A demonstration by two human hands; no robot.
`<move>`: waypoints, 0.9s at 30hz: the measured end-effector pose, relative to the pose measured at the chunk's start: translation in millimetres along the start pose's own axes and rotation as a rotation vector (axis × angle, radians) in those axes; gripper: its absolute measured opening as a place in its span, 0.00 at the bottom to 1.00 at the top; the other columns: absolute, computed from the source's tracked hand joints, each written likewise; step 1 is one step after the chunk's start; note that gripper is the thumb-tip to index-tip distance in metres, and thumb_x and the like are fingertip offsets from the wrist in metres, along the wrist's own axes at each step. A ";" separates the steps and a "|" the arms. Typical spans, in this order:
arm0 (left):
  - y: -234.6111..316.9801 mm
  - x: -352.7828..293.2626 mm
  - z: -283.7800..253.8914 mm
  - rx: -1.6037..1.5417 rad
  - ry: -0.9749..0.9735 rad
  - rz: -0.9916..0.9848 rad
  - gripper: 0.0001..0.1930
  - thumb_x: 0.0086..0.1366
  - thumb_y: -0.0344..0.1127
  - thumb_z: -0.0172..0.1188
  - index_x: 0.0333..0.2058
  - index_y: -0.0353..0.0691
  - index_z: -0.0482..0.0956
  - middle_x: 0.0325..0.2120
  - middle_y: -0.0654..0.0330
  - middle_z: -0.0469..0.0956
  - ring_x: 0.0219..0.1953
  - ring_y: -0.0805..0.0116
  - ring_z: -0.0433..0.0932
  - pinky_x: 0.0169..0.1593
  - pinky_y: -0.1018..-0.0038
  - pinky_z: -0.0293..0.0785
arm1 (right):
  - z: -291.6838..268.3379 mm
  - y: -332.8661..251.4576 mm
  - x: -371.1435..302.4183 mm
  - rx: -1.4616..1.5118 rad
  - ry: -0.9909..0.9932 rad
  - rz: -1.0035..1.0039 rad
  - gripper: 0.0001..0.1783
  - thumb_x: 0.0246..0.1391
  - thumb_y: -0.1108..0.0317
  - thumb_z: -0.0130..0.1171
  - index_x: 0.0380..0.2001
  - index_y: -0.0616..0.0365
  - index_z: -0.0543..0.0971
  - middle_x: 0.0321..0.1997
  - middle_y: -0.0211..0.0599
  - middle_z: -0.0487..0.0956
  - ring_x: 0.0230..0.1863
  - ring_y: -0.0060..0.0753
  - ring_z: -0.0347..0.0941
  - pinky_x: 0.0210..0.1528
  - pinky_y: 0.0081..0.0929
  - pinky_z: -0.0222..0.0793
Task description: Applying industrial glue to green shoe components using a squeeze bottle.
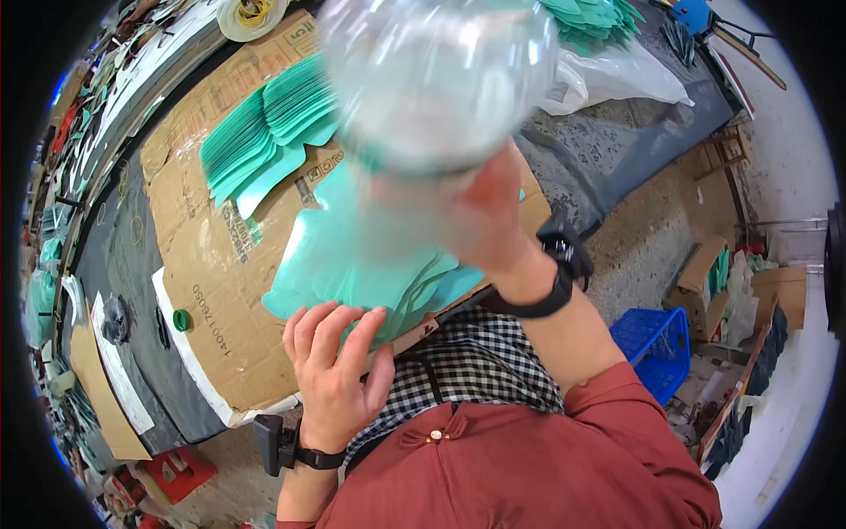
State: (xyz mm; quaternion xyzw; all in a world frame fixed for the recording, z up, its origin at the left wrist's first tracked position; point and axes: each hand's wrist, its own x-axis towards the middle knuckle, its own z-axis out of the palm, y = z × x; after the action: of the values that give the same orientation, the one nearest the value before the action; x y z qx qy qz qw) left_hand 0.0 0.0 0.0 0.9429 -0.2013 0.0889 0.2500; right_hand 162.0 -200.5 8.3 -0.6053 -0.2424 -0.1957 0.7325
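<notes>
My right hand [489, 216], smeared by motion, is raised toward the camera with its fingers around the lower end of a clear, shiny container [441, 84]. The container is large, rounded and blurred; it hides part of the table. Below it, thin green cut pieces [339, 264] lie fanned over one another on flattened cardboard [229, 326]. The fingers of my left hand [339, 366] are apart, their tips resting on the near edge of these pieces. Farther left, a long overlapping row of similar green pieces [264, 132] lies on the cardboard.
More green pieces [595, 22] lie by a white plastic bag [617, 79] at the far right. A green tape ring [181, 320] sits at the cardboard's left. Dark sheeting [590, 176] covers the table; a blue crate [652, 353] stands on the floor to the right.
</notes>
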 end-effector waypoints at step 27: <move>-2.9 -1.1 0.4 -0.171 0.059 -0.075 0.14 0.58 0.33 0.70 0.44 0.42 0.85 0.45 0.58 0.79 0.54 0.52 0.72 0.59 0.58 0.66 | -0.4 -17.6 -32.0 0.162 0.126 0.189 0.31 0.50 0.68 0.78 0.55 0.59 0.73 0.48 0.35 0.82 0.46 0.28 0.80 0.52 0.28 0.77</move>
State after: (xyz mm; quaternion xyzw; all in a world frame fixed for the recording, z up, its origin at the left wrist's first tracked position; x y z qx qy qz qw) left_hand 0.2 2.5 -1.9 0.9220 -0.1651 0.0895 0.3386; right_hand 126.0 -204.4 3.2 -0.5509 -0.1528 -0.1432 0.8079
